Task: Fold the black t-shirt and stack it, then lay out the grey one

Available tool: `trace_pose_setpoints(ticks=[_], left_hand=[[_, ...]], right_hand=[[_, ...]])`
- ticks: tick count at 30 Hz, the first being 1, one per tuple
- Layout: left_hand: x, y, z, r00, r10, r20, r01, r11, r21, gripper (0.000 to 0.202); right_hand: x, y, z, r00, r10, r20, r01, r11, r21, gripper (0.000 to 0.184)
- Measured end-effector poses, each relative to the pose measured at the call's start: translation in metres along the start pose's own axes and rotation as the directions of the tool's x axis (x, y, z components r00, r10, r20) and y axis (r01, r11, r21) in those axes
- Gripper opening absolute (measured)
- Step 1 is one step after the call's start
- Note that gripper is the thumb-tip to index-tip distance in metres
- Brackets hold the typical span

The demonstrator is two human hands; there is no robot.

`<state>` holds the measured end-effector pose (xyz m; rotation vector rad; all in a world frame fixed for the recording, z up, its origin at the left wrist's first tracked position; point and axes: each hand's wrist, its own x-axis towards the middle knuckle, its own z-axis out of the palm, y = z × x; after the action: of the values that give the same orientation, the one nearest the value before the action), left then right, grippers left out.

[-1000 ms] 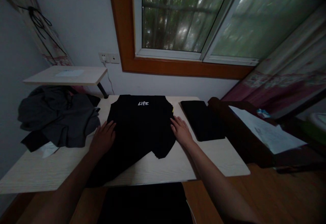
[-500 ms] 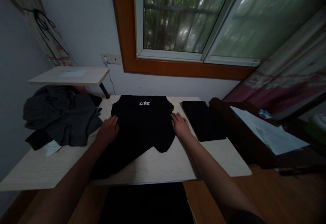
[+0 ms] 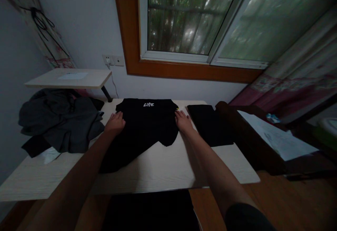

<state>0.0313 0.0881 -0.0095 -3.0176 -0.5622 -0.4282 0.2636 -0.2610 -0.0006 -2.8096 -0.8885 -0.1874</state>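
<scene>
A black T-shirt (image 3: 147, 126) lies partly folded on the pale wooden table (image 3: 163, 175), with a small white print near its far edge. Its near edge is slanted, hanging lower on the left. My left hand (image 3: 116, 122) is at the shirt's left side, fingers bent over the fabric. At the right side, beside a bit of yellow, my right hand (image 3: 183, 120) has its fingers closed on the shirt's edge. Both thumbs are hard to make out in the dim light.
A heap of dark grey clothing (image 3: 60, 122) lies on the left, under a small raised shelf (image 3: 68, 78) holding a paper. A flat, folded black cloth (image 3: 210, 124) rests on the right. Beyond it, a dark brown piece of furniture (image 3: 252, 143) carries paper sheets (image 3: 276, 136).
Both hands have moved slightly away from me along the shirt's sides. The shirt's near part has drawn farther from the table's front edge, while its far edge stays in place.
</scene>
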Motion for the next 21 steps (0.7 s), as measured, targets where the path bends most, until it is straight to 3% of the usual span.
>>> trace_pose_setpoints(ticks=[7, 12, 16, 19, 21], left_hand=[[-0.004, 0.003, 0.0, 0.994, -0.11, -0.02, 0.109, 0.993, -0.038, 0.057], [-0.021, 0.006, -0.012, 0.985, -0.116, -0.124, 0.104, 0.99, -0.094, 0.05], [-0.041, 0.007, -0.024, 0.975, -0.001, -0.222, -0.041, 0.983, -0.181, 0.043], [-0.057, 0.007, -0.032, 0.979, 0.05, -0.195, -0.098, 0.965, -0.244, 0.038], [-0.065, 0.007, -0.035, 0.983, 0.102, -0.152, -0.143, 0.947, -0.286, 0.035]], right_hand=[[-0.004, 0.009, -0.004, 0.997, -0.061, -0.039, 0.065, 0.993, 0.097, 0.048], [-0.036, 0.005, -0.02, 0.967, -0.103, -0.233, 0.166, 0.948, 0.272, 0.039], [-0.083, -0.001, -0.032, 0.913, -0.33, -0.239, 0.396, 0.858, 0.328, 0.026], [-0.112, -0.004, -0.038, 0.824, -0.538, -0.181, 0.564, 0.745, 0.356, 0.026], [-0.123, -0.005, -0.04, 0.795, -0.586, -0.156, 0.599, 0.718, 0.355, 0.034]])
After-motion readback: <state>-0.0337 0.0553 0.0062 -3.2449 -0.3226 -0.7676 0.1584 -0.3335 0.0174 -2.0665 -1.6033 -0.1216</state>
